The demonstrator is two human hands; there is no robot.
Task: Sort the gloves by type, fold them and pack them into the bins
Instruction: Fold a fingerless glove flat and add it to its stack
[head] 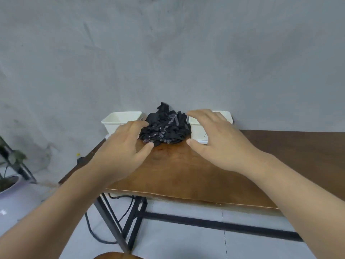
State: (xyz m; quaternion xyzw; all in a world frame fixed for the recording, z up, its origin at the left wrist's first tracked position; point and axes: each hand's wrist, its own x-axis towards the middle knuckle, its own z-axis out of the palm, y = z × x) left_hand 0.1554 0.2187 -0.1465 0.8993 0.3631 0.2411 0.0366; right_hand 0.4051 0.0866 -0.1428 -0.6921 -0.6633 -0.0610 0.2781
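Note:
A heap of black gloves (165, 127), some with pale grey patterning, lies at the back of the wooden table (186, 176), between two white bins. The left bin (121, 120) and the right bin (200, 130) stand against the wall. My left hand (125, 144) reaches over the table with relaxed fingers, its fingertips at the left edge of the heap. My right hand (214, 135) hovers to the right of the heap, fingers spread and slightly bent, holding nothing and covering part of the right bin.
A grey wall rises right behind the bins. The table's black metal frame (138, 208) and cables show below its front edge. A potted plant in a pale vase (11, 191) stands on the floor at the left. A round wooden stool top (117, 256) sits at the bottom edge.

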